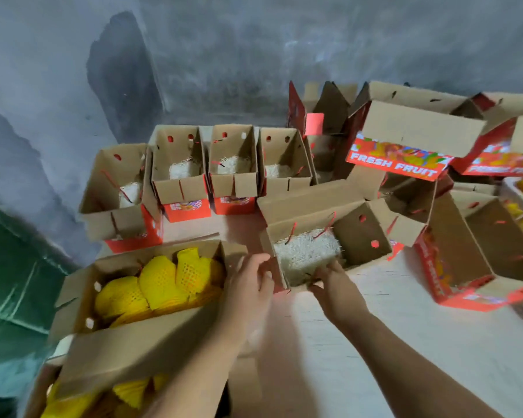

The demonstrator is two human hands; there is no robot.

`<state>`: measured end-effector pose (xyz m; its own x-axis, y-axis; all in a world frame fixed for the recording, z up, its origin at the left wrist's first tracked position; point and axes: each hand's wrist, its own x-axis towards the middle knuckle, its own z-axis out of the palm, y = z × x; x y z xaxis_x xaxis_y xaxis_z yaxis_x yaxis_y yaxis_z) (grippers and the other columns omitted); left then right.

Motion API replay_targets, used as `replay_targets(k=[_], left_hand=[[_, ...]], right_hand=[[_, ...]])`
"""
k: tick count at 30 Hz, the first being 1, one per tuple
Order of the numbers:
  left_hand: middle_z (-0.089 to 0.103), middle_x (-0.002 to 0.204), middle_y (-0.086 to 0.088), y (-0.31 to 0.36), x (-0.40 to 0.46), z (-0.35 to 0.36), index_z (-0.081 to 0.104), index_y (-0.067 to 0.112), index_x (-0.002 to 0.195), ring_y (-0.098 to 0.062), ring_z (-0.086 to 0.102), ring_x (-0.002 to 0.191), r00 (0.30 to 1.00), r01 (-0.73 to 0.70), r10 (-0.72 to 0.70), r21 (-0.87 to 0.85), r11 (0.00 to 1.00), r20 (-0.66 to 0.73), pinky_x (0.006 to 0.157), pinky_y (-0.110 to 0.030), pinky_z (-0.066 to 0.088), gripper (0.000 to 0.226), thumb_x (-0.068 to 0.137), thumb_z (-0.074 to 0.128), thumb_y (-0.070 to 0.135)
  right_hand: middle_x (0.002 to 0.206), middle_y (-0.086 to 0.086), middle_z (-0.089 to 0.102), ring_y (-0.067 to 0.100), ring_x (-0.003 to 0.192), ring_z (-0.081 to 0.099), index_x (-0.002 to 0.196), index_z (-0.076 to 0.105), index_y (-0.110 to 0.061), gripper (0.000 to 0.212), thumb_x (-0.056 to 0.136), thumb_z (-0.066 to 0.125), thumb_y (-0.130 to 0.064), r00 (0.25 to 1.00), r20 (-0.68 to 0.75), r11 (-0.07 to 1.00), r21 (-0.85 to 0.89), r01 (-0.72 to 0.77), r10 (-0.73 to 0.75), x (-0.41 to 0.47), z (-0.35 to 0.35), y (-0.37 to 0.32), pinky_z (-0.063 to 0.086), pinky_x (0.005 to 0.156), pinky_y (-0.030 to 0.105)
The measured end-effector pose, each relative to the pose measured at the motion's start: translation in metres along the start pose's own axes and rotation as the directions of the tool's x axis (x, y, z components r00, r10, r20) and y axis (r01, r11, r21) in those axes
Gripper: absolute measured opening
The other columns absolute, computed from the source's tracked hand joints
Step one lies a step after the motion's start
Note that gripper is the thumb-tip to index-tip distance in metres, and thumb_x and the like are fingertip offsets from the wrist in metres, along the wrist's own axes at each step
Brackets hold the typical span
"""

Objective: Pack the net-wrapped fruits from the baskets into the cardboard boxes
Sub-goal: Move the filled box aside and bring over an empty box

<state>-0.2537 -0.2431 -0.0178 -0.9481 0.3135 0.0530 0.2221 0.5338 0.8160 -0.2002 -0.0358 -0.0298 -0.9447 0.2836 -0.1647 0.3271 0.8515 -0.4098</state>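
1. Left hand [252, 282]: at the near left corner of the middle box [357, 236], fingers curled round the box's left wall, gripping it.
2. Right hand [334, 282]: at the near edge of the same box, fingers bent over the rim and holding it; fingertips partly hidden inside.
3. Middle box: open, flaps raised, lined with pale shredded padding [307, 254]; red cord handles hanging inside.
4. Net-wrapped fruits [159, 282]: yellow, lying packed in an open box [133, 351] at near left, just beside the left forearm; more yellow netting visible below that box's near flap.
5. Row of open boxes [233, 179]: far side, four in line, each with pale padding at the bottom, red printed panels facing near.
6. Boxes at right [453, 260]: several open or tipped, red sides printed "FRESH FRUIT" [394, 168].
7. Basket [514, 191]: far right edge, partly cut off, with yellow contents.
8. Floor [405, 342]: pale, bearing all boxes; grey wall [224, 55] behind.
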Motion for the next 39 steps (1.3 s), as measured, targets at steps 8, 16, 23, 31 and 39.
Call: replay_targets(k=[8,16,23,31,39], left_hand=[[0.055,0.146,0.009,0.051,-0.027,0.087,0.038,0.043,0.147,-0.010,0.058,0.118,0.948,0.306,-0.272,-0.243,0.921,0.164,0.093,-0.019,0.048,0.061,0.103,0.044,0.000],[0.055,0.144,-0.001,0.077,-0.073,0.136,0.039,0.024,0.148,-0.016,0.054,0.132,0.952,0.245,-0.213,-0.128,0.961,0.220,0.111,-0.035,0.042,0.064,0.096,0.044,-0.013],[0.064,0.108,0.004,0.102,-0.081,0.159,0.037,0.029,0.136,-0.024,0.069,0.084,0.936,0.349,-0.342,0.093,0.932,-0.083,0.080,-0.046,0.056,0.052,0.094,0.067,0.026],[0.077,0.091,0.003,0.104,-0.020,0.149,0.074,0.027,0.113,-0.012,0.068,0.076,0.872,0.488,-0.464,-0.312,0.815,0.154,0.062,-0.024,0.053,0.026,0.093,0.068,0.013],[0.066,0.085,0.003,0.098,-0.029,0.175,0.056,0.003,0.076,-0.008,0.061,0.079,0.944,0.188,-0.312,-0.605,0.774,-0.104,0.071,-0.019,0.050,0.037,0.079,0.043,-0.031]], right_hand=[[0.096,-0.005,0.053,0.023,0.088,0.062,0.098,0.068,-0.023,0.015,0.097,0.060,-0.036,0.972,-0.144,0.980,0.049,0.195,-0.186,-0.082,-0.036,0.057,0.051,0.072,0.037],[0.159,0.005,0.020,0.043,0.125,0.050,0.159,0.001,-0.046,0.092,0.092,0.060,-0.023,0.953,0.017,0.953,-0.023,-0.301,0.301,-0.094,-0.103,0.216,0.048,0.098,0.052],[0.136,0.000,0.042,0.034,0.109,0.061,0.148,0.018,-0.047,0.069,0.096,0.045,-0.010,0.982,-0.047,0.955,0.244,-0.167,0.183,-0.093,-0.097,0.252,0.051,0.086,0.051],[0.125,0.019,0.057,0.035,0.118,0.055,0.140,0.055,-0.016,0.048,0.095,0.053,0.000,0.983,-0.061,0.906,0.403,-0.132,0.171,-0.071,-0.099,0.270,0.047,0.099,0.047],[0.094,0.010,0.078,0.025,0.099,0.070,0.087,0.081,-0.012,0.040,0.095,0.048,-0.031,0.952,0.084,0.552,0.798,-0.242,0.296,-0.051,-0.156,0.257,0.047,0.101,0.037]])
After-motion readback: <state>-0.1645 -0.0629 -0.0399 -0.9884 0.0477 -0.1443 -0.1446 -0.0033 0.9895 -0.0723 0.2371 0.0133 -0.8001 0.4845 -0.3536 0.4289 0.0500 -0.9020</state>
